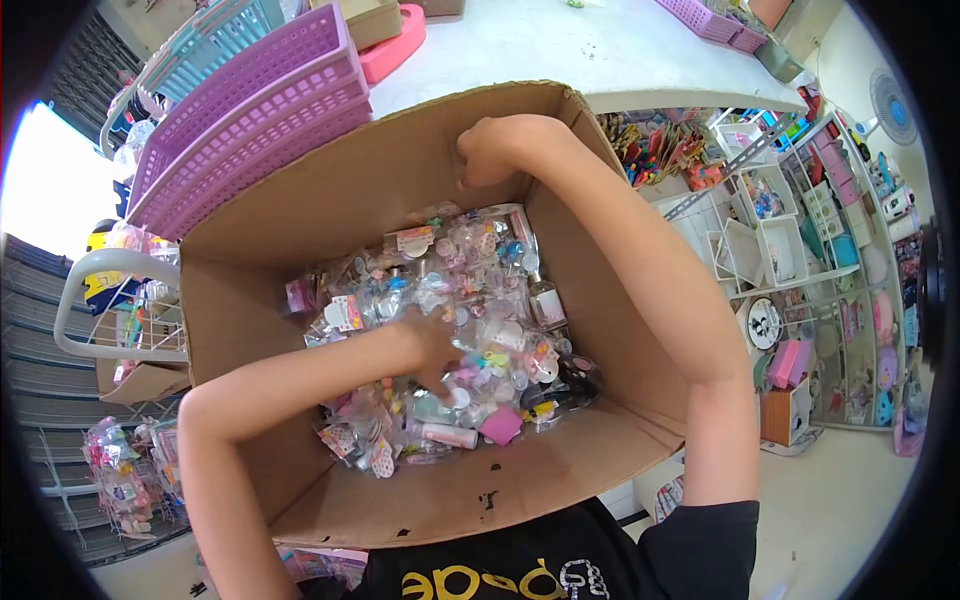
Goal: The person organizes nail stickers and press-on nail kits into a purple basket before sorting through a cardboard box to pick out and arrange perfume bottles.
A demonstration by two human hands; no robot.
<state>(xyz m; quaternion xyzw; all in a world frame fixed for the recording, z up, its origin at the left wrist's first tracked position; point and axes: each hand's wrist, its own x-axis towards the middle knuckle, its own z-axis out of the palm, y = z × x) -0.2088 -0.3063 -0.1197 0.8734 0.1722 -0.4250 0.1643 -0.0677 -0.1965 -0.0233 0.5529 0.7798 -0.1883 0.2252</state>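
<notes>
A large open cardboard box (590,440) stands before me, tilted in view. Inside lies a jumbled pile of small clear-plastic packets and trinkets (470,270). My left hand (432,350) reaches into the middle of this pile, fingers apart and pointing down among the packets, slightly blurred. A clear bottle with a pale label (547,303) lies by the right wall, and a pink piece (502,426) is near the front. My right hand (487,152) is high inside the box by its far wall. Its fingers are curled; what they hold, if anything, is hidden.
Purple baskets (250,130) and a blue basket (215,45) stand beyond the box at left, near a white table (500,45). A white metal rail (75,310) adjoins the box's left side. Shelves with white trays (780,250) stand at right.
</notes>
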